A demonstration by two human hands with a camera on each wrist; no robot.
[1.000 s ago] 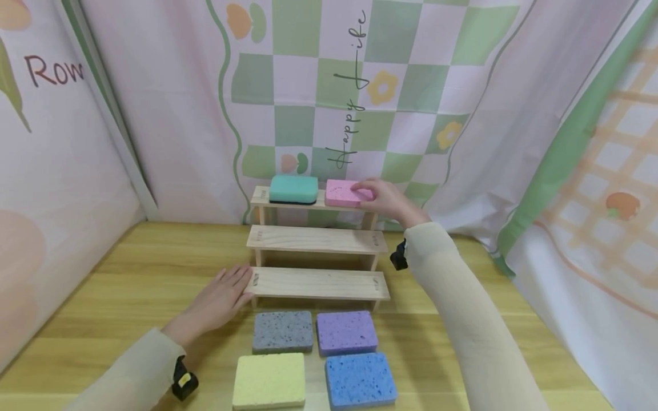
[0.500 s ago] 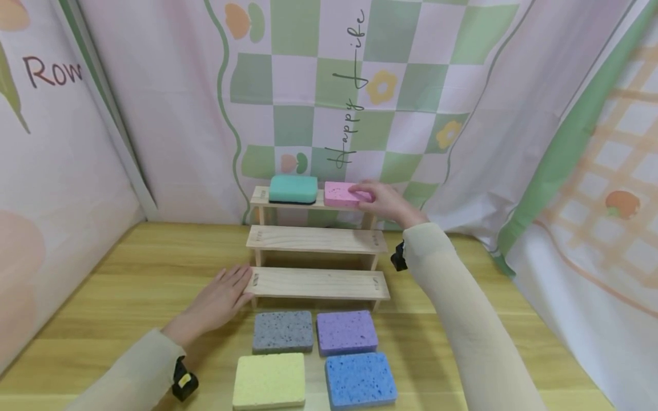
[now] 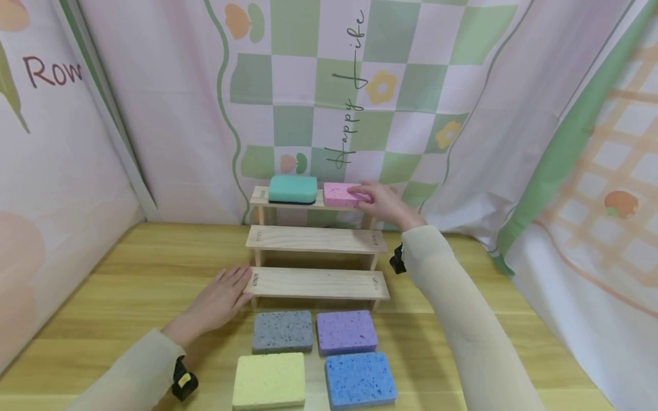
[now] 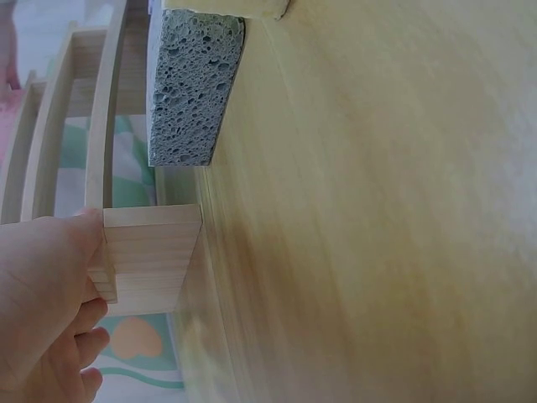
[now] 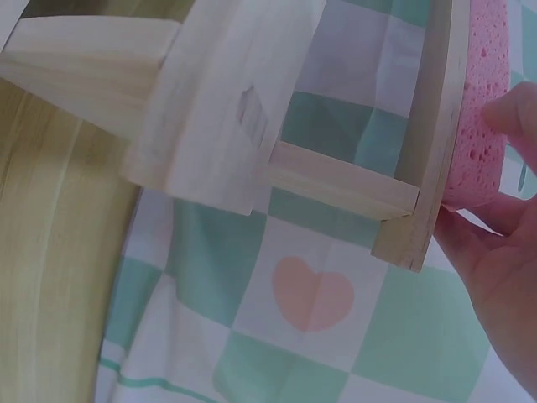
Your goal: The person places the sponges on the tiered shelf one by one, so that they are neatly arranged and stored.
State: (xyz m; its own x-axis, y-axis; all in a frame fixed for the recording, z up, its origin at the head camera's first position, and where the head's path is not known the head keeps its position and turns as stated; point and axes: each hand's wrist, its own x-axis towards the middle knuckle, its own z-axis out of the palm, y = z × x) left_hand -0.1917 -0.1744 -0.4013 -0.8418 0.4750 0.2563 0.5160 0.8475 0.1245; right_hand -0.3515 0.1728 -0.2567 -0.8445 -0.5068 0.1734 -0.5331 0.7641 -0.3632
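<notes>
Here the right hand (image 3: 386, 204) reaches far out, with the arm stretched over the wooden steps (image 3: 316, 244), and its fingers (image 5: 513, 113) and thumb pinch the right end of a pink sponge (image 3: 341, 194). The pink sponge lies flat on the top step, on the right side. Just beside it, on the left side of the same step, sits a green sponge (image 3: 293, 189) with a dark bottom. The two do not touch. The left hand (image 3: 220, 302) lies flat on the table (image 3: 128, 285) with its fingers straight and a little spread, and the fingertips touch the left end of the bottom step. It holds nothing. The steps have three shelves, one above the other, and the middle and bottom ones are bare. In front of the bottom step, four more sponges lie flat on the table in two rows: a grey sponge (image 3: 283, 331) and a purple sponge (image 3: 346, 332) behind, a yellow sponge (image 3: 269, 381) and a blue sponge (image 3: 359, 380) in front. The grey one is just beside the left hand. That makes six sponges, one of each colour. Behind the steps hangs a checked cloth (image 3: 329, 97) in green and pink, with flowers on it.
</notes>
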